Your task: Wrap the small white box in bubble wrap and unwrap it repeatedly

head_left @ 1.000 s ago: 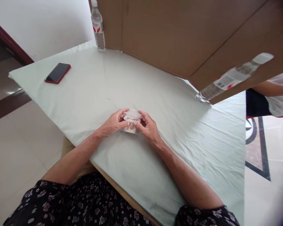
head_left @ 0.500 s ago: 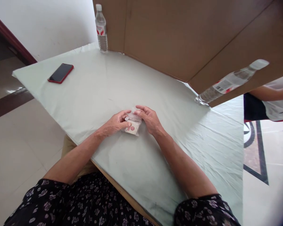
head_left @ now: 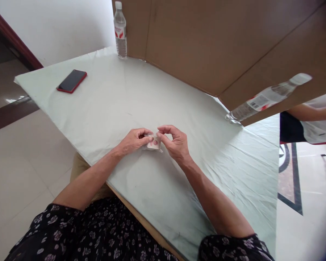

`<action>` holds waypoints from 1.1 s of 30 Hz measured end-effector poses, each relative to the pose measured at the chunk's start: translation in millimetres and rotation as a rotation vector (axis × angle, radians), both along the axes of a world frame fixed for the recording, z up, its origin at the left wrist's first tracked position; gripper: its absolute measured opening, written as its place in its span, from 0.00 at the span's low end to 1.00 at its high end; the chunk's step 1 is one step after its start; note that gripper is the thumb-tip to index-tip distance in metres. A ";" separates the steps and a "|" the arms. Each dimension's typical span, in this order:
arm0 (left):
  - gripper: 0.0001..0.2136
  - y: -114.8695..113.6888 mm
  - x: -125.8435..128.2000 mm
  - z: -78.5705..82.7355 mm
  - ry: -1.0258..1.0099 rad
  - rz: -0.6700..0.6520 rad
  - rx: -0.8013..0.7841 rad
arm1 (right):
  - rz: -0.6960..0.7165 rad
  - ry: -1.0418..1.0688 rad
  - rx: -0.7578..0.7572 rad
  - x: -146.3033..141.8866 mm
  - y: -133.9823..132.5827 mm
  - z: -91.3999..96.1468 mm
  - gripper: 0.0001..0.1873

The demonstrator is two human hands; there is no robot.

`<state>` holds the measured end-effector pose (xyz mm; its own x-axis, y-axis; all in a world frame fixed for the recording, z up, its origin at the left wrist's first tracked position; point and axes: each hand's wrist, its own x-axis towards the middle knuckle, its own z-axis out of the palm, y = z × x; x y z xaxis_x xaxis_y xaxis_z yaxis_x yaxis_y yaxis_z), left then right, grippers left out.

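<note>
A small white box with red print (head_left: 154, 143), wrapped in clear plastic, is held just above or on the pale tablecloth. My left hand (head_left: 136, 140) grips its left side, the thumb lying across the printed face. At the upper right edge, the thumb and bent fingers of my right hand (head_left: 176, 143) pinch together on the box or its plastic; which of the two is hidden. A bit of loose plastic sticks out below the box.
A phone in a red case (head_left: 72, 81) lies at the far left of the table (head_left: 103, 98). One water bottle (head_left: 120, 32) stands at the back, another water bottle (head_left: 266, 98) at right, both against a brown cardboard screen (head_left: 184, 43). Beyond it shows a person's arm (head_left: 305, 112).
The plastic above the box has been drawn away or folded down. My right hand has closed into a pinch at the box's upper edge, and the box has tilted.
</note>
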<state>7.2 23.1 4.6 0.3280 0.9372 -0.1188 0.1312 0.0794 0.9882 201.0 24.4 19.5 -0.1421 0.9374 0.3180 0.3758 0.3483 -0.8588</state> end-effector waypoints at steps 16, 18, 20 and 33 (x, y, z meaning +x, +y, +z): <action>0.20 -3.0 4.6 -3.4 0.142 0.040 0.180 | 0.069 -0.281 0.299 17.2 -16.4 -12.1 0.13; 0.19 -3.2 4.8 -2.7 0.134 0.044 0.167 | 0.102 -0.256 0.193 26.2 -10.3 -13.7 0.29; 0.19 -3.3 5.2 -2.7 0.140 0.049 0.158 | 0.203 -0.286 0.108 31.1 -3.7 -19.8 0.45; 0.18 -5.7 9.2 -10.3 0.155 0.187 0.227 | 0.214 -0.438 0.162 20.7 -5.3 -40.4 0.36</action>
